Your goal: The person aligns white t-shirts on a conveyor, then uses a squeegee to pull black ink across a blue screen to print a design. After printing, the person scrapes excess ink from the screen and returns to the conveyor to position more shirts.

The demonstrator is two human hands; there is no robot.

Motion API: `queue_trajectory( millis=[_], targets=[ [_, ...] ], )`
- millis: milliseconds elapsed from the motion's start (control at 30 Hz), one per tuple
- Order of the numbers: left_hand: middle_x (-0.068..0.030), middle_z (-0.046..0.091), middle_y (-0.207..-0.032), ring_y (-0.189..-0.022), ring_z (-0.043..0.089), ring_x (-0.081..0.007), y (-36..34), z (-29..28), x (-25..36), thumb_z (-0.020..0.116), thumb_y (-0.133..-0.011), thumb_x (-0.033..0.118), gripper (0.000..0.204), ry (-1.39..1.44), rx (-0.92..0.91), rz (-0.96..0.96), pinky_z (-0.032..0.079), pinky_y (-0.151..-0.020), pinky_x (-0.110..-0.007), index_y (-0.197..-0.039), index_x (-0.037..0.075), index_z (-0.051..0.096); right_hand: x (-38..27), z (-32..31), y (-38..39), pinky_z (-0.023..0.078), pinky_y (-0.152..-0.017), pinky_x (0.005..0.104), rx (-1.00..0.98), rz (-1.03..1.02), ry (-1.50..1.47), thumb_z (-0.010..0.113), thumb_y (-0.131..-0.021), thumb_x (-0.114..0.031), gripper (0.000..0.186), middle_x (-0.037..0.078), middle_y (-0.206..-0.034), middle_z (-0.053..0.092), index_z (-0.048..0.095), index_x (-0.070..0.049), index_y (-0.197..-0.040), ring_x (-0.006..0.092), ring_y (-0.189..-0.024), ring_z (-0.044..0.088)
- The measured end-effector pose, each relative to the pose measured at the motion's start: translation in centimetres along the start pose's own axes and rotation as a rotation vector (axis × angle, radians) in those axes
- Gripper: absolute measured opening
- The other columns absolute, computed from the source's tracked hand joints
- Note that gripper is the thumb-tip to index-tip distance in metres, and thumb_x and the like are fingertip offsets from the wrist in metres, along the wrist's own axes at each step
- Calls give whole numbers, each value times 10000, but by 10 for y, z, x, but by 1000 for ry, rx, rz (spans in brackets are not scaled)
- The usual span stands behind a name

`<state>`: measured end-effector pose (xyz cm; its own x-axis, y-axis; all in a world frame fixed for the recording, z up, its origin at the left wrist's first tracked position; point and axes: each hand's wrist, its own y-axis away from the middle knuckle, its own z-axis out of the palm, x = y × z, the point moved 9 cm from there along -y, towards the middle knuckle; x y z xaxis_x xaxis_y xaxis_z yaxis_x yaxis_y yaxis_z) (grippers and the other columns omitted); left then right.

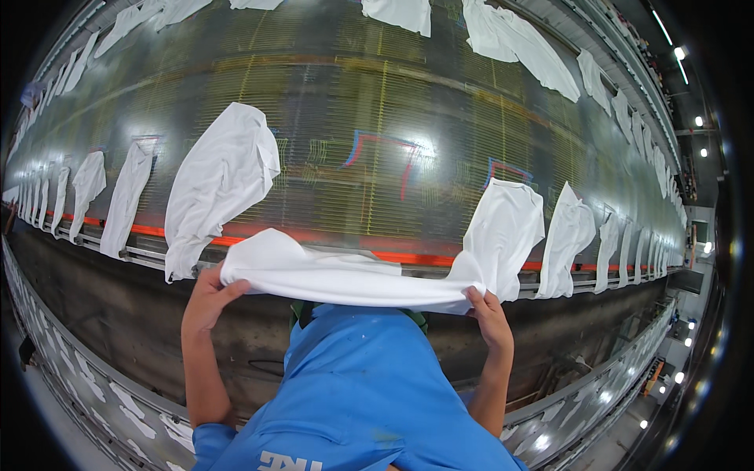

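A white fabric piece (pixel 353 286) stretches sideways in front of me at the near edge of a long table (pixel 369 196) marked with yellow, red and blue lines. My left hand (pixel 220 286) pinches its left end and my right hand (pixel 483 302) grips its right end. Close by on the table lie a large crumpled white piece (pixel 220 180) at the left and another white piece (pixel 506 228) at the right, partly behind the held fabric.
Several more white pieces (pixel 126 196) lie along the table's near and far edges. An orange strip and metal rail (pixel 424 259) run along the near edge. Behind me stretches a similar table (pixel 102 392) with white pieces, beyond a dark aisle floor (pixel 251 353).
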<state>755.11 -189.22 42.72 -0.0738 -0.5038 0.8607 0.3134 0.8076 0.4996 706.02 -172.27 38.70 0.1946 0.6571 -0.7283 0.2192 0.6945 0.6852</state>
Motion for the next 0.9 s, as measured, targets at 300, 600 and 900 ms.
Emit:
queue_trajectory(
  millis=[300, 600, 900],
  targets=[
    [-68, 725, -1139, -984, 681, -122, -31, 6, -90, 730, -958, 189, 348, 131, 95, -344, 538, -876, -296, -1225, -25, 667, 1, 5, -49, 493, -825, 262, 113, -94, -136, 666, -1007, -250, 328, 34, -1014, 715, 685, 32, -1174, 77, -897, 633],
    [-121, 735, -1001, -923, 686, -181, -74, -33, -95, 671, -975, 412, 460, -365, 160, -209, 526, -820, -344, -1098, -31, 670, 28, 42, -53, 544, -816, 288, -35, 95, -299, 630, -1023, -252, 327, 77, -1064, 738, 668, 19, -1203, 129, -920, 702],
    [-222, 710, -848, -866, 702, -419, -194, -57, -42, 657, -890, 628, 603, -1197, 640, 40, 534, -756, -510, -1041, 45, 627, 18, 161, -47, 457, -756, 233, -289, -8, -222, 636, -1026, -287, 323, 0, -968, 703, 709, 1, -1153, 43, -836, 587]
  ],
)
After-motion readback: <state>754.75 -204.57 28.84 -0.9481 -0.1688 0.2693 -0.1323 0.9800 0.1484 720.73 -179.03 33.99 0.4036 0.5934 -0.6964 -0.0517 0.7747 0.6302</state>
